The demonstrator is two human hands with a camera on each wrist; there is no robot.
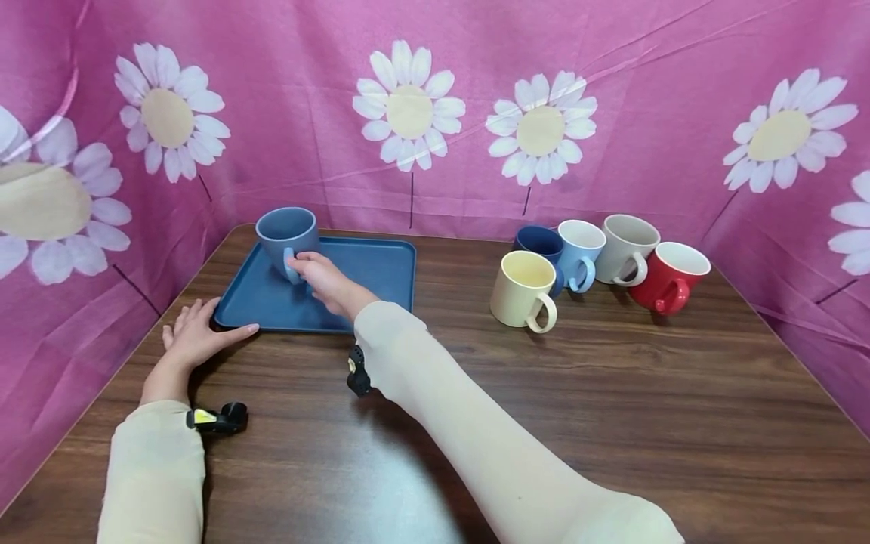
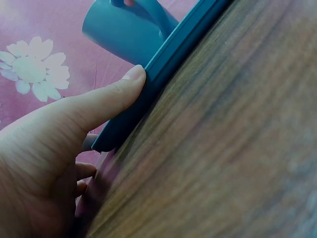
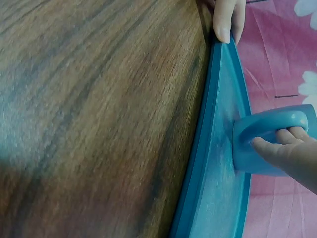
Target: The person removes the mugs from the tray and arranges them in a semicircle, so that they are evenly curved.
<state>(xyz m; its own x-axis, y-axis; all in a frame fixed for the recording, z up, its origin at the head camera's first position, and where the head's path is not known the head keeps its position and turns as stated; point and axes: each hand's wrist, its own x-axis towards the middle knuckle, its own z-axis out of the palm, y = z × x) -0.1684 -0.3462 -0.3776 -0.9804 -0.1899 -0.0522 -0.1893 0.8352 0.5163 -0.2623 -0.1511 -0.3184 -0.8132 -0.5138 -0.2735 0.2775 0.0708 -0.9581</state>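
Observation:
A blue-grey mug (image 1: 277,240) stands upright at the back left of a blue rectangular tray (image 1: 370,283). My right hand (image 1: 329,285) grips its handle, and the fingers curled through the handle show in the right wrist view. The base of the mug (image 3: 242,163) sits at the tray's surface there. At the tray's front left corner, my left hand (image 1: 193,336) is spread, its thumb along the front edge and its other fingers by the left side. In the left wrist view the thumb of the left hand (image 2: 74,114) touches the tray rim (image 2: 166,57).
To the right stands a group of mugs: pale yellow (image 1: 514,291), dark blue (image 1: 539,240), light blue (image 1: 578,249), light grey (image 1: 621,242) and red (image 1: 659,278). A pink cloth with daisies (image 1: 292,113) hangs behind the brown wooden table (image 1: 612,408).

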